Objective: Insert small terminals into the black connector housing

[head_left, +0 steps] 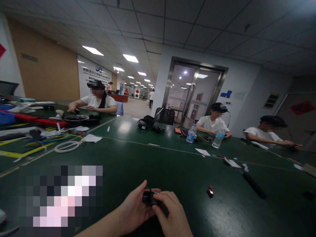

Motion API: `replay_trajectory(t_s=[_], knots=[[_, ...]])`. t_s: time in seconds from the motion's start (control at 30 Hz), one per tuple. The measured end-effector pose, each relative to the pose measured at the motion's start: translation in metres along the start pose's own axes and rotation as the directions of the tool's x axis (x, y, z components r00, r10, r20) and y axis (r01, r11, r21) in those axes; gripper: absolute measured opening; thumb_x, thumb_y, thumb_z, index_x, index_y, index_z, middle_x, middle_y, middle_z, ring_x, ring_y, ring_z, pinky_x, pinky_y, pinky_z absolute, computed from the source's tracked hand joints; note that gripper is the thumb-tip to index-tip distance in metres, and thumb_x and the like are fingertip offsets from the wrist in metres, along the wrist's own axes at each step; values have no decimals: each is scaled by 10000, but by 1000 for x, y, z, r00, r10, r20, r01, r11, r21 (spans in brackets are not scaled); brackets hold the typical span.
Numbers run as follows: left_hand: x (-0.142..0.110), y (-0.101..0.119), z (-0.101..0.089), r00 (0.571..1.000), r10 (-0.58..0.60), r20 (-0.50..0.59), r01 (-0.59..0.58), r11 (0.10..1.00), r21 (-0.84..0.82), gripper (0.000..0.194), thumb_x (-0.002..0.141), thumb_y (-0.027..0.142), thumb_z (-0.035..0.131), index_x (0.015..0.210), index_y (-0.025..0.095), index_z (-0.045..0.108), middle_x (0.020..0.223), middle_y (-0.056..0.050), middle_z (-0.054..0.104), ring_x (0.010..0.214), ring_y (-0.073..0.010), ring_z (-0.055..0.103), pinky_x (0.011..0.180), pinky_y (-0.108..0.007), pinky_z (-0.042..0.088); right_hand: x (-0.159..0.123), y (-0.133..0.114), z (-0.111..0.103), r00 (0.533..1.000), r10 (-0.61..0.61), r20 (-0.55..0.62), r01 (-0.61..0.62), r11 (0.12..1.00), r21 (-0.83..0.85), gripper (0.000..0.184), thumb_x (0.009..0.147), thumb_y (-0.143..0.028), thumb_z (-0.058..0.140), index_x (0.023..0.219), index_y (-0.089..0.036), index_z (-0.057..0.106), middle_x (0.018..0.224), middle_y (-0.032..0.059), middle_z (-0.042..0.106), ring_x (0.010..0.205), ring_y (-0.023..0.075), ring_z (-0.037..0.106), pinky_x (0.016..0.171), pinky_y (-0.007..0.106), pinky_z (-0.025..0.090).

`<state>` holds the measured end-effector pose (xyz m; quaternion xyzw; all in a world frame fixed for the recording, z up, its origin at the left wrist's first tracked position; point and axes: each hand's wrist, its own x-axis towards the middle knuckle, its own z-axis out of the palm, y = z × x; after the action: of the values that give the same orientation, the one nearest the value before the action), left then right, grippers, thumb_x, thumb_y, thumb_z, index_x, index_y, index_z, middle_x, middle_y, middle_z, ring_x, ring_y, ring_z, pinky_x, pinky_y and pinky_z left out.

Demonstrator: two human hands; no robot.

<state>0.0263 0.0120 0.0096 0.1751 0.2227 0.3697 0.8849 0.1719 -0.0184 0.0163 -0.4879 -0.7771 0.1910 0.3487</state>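
Low in the middle of the head view, both my hands meet over the green table around a small black object [148,197] with a rounded, shiny body. My left hand [134,205] cradles it in the palm, thumb pointing up. From the right, my right hand [170,210] pinches its near side between thumb and fingers. A thin, pale, rod-like part [154,192] shows at its top edge. My fingers cover part of the object, so its exact kind cannot be made out. A small red and black item [210,191] lies to the right of my hands.
A long black handle [254,186] lies at right. Two water bottles [191,133] stand farther back. At left are a coiled white cable [67,146], loose wires and a wrench [108,129]. Three people with headsets sit across the table [118,158]. A blurred patch hides the lower left.
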Motion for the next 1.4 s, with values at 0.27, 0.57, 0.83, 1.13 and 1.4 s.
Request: replay_trajectory(t_s=[0.27, 0.57, 0.83, 1.13, 1.4], knots=[[2, 0, -5, 999, -12, 44, 12, 1000, 11, 385, 846, 430, 435, 885, 84, 598, 760, -71, 627, 721, -164, 601, 681, -237, 425, 1, -1, 0, 1000, 16, -6, -16, 999, -41, 272, 692, -90, 533, 882, -276, 591, 962, 19, 585, 924, 205, 518, 771, 345, 436], [1, 3, -4, 996, -12, 87, 9, 999, 38, 374, 842, 444, 417, 897, 115, 587, 759, -72, 631, 746, -207, 611, 639, -250, 413, -2, 0, 2, 998, 7, -65, -8, 1000, -9, 451, 619, -61, 552, 1005, -294, 566, 1059, 50, 540, 986, 220, 514, 798, 351, 460], [1, 4, -4, 980, -36, 195, 32, 999, 25, 428, 848, 477, 379, 893, 109, 594, 821, -95, 632, 779, -207, 603, 721, -282, 392, -2, 1, 1, 994, 16, -112, -12, 999, 38, 517, 618, -49, 525, 1072, -296, 522, 1054, 27, 591, 999, 216, 523, 852, 385, 426], [-8, 5, 1, 930, -67, 361, 81, 997, -22, 416, 866, 406, 335, 977, 91, 584, 898, -120, 635, 835, -194, 574, 849, -336, 334, -4, 8, -1, 980, 19, -198, -9, 999, 48, 455, 645, -71, 540, 1050, -277, 526, 1039, 29, 594, 998, 204, 526, 852, 362, 431], [-8, 0, 1, 937, -7, 348, 21, 999, -36, 371, 849, 375, 419, 964, 73, 601, 905, -122, 639, 882, -205, 562, 870, -314, 318, -4, 3, -5, 975, -76, -208, 74, 997, -21, 408, 688, -96, 549, 1055, -271, 517, 1046, 40, 595, 994, 198, 530, 840, 352, 445]])
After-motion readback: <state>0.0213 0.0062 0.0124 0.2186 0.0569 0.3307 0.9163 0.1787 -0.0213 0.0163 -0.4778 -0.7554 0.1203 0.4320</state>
